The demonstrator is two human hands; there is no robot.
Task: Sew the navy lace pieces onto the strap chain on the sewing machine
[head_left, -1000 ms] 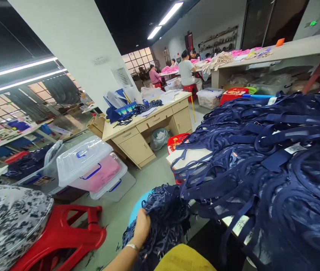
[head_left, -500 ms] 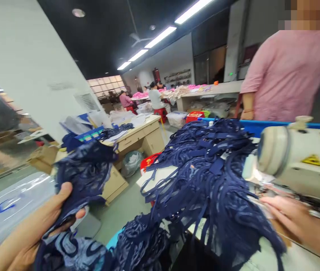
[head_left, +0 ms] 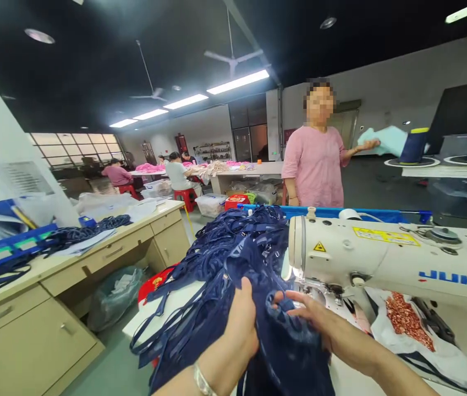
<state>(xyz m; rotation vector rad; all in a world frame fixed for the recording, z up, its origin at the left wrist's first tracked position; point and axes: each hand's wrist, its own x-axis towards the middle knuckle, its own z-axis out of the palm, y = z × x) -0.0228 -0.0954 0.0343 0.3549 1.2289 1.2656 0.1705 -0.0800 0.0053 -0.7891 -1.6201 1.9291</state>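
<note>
A dark navy garment piece [head_left: 276,330] hangs between my two hands, in front of the sewing machine's needle area. My left hand [head_left: 242,316] is closed on its left side, thumb up, with a silvery bracelet on the wrist. On its right side, my right hand [head_left: 309,313] grips a gathered edge of the same fabric. Behind and to the left lies a big heap of navy straps and garments [head_left: 212,264]. The white sewing machine [head_left: 382,247] stands just right of my hands, its lamp lit.
A person in pink [head_left: 316,165] stands beyond the machine, holding pale green material. A cream desk [head_left: 134,236] with navy straps is at left, a plastic bag [head_left: 117,297] beneath it. Thread cones [head_left: 415,147] stand at right. More people sit at far tables.
The view has swung right. My left hand has brought its navy fabric from the far left to beside the machine. My right hand has left the needle area and now holds the fabric too.
</note>
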